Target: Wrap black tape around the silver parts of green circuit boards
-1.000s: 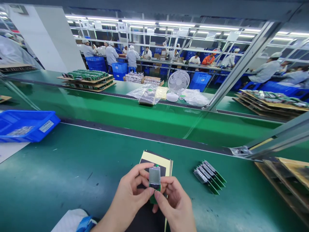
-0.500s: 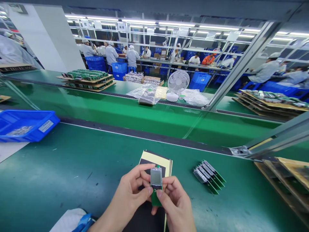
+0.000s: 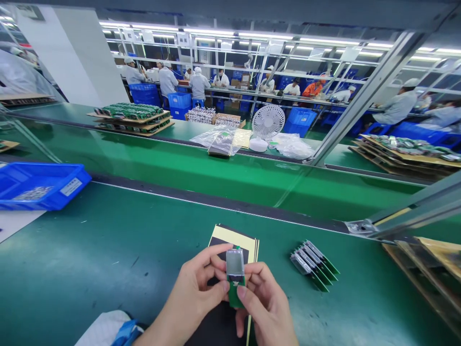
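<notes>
While both hands are meeting low at the 6 o'clock edge of the view, the left hand [image 3: 192, 300] is curling around a small display module [image 3: 235, 275], its thumb pressing the lower front of the part and its forefinger arching over toward the top edge. The right hand [image 3: 264, 302] is closing on the same module from the 3 o'clock side, thumb tip lying on the green board tab just beside the left thumb, the other fingers folding behind it. Both hands are pinching the piece, neither spreading open. The module is standing nearly upright, grey screen facing the camera, above a yellow-edged black sheet [image 3: 237, 238] lying on the green bench [image 3: 108, 250]. Toward 3 o'clock from the hands, a fanned row of similar modules [image 3: 314, 264] is lying near but apart. At 9 o'clock, well away, a blue bin [image 3: 46, 185] is sitting on the bench.
</notes>
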`<state>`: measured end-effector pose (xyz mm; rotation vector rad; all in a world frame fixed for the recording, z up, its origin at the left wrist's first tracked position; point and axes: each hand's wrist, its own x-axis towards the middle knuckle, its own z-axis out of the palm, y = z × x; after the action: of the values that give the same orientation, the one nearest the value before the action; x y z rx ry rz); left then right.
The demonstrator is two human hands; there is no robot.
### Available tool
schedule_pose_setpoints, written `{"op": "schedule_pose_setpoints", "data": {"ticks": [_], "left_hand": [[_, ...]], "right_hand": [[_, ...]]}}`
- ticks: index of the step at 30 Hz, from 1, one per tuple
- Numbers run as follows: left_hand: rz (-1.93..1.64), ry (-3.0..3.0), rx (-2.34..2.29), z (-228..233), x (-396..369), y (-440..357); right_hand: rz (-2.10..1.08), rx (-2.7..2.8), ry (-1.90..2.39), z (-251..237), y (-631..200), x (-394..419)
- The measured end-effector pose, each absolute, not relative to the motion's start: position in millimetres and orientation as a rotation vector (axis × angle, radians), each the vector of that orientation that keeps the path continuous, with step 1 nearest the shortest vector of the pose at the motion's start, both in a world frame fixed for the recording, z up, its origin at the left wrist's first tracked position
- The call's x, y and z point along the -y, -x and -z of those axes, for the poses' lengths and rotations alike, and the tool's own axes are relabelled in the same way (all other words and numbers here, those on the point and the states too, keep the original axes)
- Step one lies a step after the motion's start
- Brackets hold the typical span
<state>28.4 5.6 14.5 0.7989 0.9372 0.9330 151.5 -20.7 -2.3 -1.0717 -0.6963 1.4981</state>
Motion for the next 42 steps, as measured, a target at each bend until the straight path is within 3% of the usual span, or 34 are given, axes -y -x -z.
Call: {"op": "schedule_pose_setpoints", "data": {"ticks": [25, 34, 36, 40, 42], "left_hand": [[-0.906, -0.926, -0.913, 0.3, -1.5, -27.5], [-0.959, -1.056, -0.938, 10.9, 1.2, -29.9], [-0.969, -1.116, -1.028, 15.9, -0.3, -26.3], [-0.946, -1.222, -1.178, 22.0, -6.7, -17.1], [-0.942, -1.243, -1.192, 24.2, -8.7, -14.9]], "right_hand": [[-1.366, 0.861, 1.199, 10.6, -155.1, 20.3], [-1.111, 0.970, 1.296, 1.8, -166.6, 17.8], [-0.939, 1.169, 1.413, 3.3, -182.5, 17.1], [-0.157, 1.552, 1.701, 12.1, -223.0, 16.8], [0.057, 1.577, 1.776, 17.2, -237.9, 16.2]]}}
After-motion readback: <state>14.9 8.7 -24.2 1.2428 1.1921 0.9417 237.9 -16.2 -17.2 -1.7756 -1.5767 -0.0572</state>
